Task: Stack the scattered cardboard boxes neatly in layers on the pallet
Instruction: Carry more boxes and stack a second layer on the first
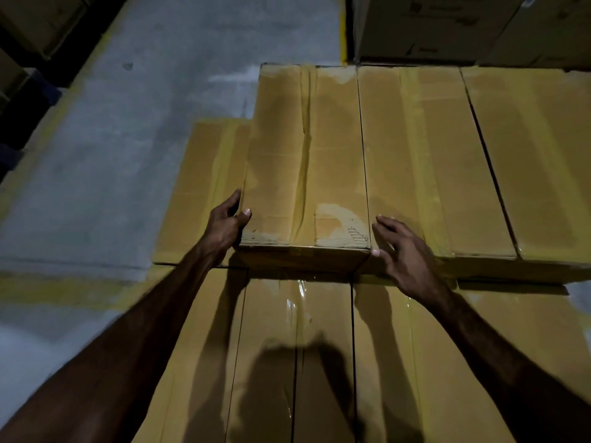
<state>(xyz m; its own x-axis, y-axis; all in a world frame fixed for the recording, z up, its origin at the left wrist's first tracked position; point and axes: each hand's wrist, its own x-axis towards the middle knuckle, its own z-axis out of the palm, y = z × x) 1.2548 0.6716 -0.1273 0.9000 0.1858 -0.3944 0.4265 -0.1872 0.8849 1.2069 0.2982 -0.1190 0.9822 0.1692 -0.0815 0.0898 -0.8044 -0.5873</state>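
A long taped cardboard box (307, 155) lies on the upper layer of the stack, leftmost of three side by side. My left hand (225, 227) grips its near left corner, thumb on top and fingers down the left side. My right hand (404, 254) rests with spread, fairly straight fingers at the box's near right corner, on the neighbouring box (425, 161). A third upper box (537, 161) lies to the right. Lower-layer boxes (297, 362) spread out below my arms, and one (201, 187) shows to the left. The pallet itself is hidden.
Grey concrete floor (128, 155) with yellow lines (57, 290) runs along the left. Dark shelving with cartons (35, 30) stands at the far left. More stacked cartons (447, 27) rise behind the stack at the top right.
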